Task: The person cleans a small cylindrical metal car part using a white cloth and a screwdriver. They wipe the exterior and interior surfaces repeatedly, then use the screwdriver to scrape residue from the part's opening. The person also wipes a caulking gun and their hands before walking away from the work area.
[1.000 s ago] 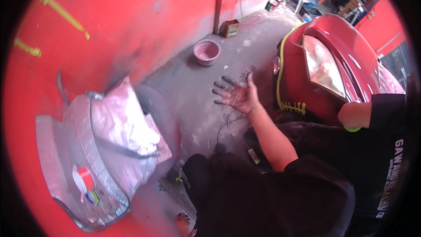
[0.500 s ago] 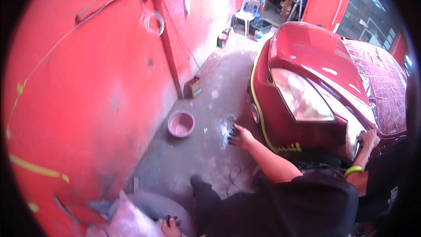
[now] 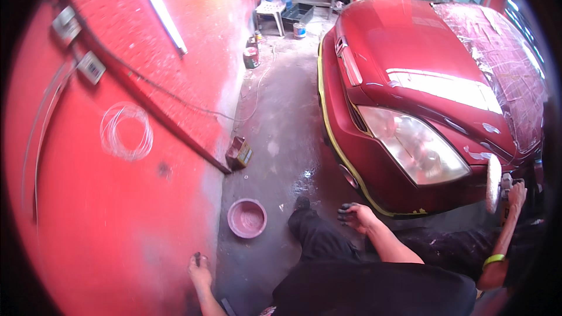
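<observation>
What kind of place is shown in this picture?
Most likely a car body or detailing workshop. A red car stands on a stained concrete floor with its windscreen masked in plastic sheeting, and paint tins stand by the red wall.

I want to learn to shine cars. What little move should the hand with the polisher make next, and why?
Probably turn the polisher so its white pad lies flat on the bumper. The right hand grips it, but the pad stands edge-on beside the bumper's corner. The left hand is empty, low by the bumper.
</observation>
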